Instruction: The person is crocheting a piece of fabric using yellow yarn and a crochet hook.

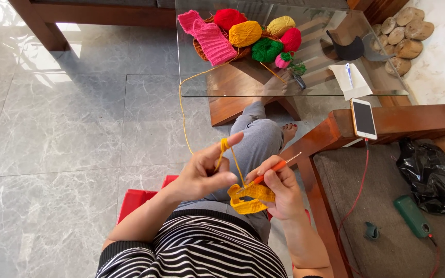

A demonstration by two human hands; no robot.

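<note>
Partly hidden crochet hook (275, 166) pinched by right hand (282, 191), left hand (204, 172) tensioning yarn (183, 110).

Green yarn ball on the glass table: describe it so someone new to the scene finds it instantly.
Start at the glass table at the top of the head view and find the wicker basket heaped with yarn. The green yarn ball sits at the heap's front edge, below the yellow-orange ball and left of the small pink one. It is the only fully green ball; its neighbours are red, pink or yellow.
</note>
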